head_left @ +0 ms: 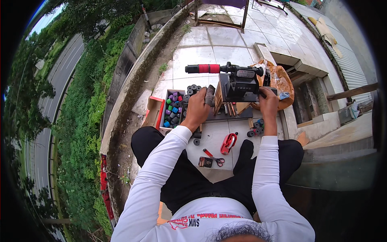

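Observation:
A black hand-winding machine (242,85) with a small counter stands on a wooden box in front of me. On its spindle, pointing left, sits a roll wound in red and black (208,68). My left hand (196,109) is closed around a dark grey roll (209,96), held upright left of the wooden box (217,97). My right hand (269,103) is closed at the machine's lower right side. What its fingers grip there is hidden. Below the left hand, a white carton (163,117) holds several small rolls in black, purple, green and blue.
Between my legs lie a red tape dispenser (228,143), scissors (217,161), a red cutter (207,153) and a small dark box (205,162). Several dark rolls (256,131) lie near my right knee. An orange plastic bag (284,84) stands behind the machine, right. A low wall (133,76) runs along the left.

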`<state>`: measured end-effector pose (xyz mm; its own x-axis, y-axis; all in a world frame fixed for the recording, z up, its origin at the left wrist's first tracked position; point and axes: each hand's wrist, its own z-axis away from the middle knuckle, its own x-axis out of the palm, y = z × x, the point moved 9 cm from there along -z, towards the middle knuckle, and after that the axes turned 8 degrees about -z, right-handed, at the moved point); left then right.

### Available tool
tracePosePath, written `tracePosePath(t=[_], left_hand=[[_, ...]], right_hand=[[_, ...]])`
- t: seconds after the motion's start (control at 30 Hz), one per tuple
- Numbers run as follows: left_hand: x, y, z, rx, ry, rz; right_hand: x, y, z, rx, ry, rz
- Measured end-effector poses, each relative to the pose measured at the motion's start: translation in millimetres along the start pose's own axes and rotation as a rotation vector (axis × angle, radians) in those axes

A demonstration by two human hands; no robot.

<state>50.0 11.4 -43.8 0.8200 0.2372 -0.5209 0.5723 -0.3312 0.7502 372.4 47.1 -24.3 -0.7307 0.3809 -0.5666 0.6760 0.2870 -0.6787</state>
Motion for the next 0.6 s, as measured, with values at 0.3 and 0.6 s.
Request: tracePosePath(t=[0.3, 0.6], left_hand=[[4.5, 0.6, -1.4, -0.018, -0.014, 0.028], [4.1, -2.7, -1.7, -0.028, -0.011, 0.023]], right_hand=[[-29.3, -28.2, -28.0, -0.056, 0.079, -0.073], [-15.9, -23.4, -88.5, -0.128, 0.027, -0.013]])
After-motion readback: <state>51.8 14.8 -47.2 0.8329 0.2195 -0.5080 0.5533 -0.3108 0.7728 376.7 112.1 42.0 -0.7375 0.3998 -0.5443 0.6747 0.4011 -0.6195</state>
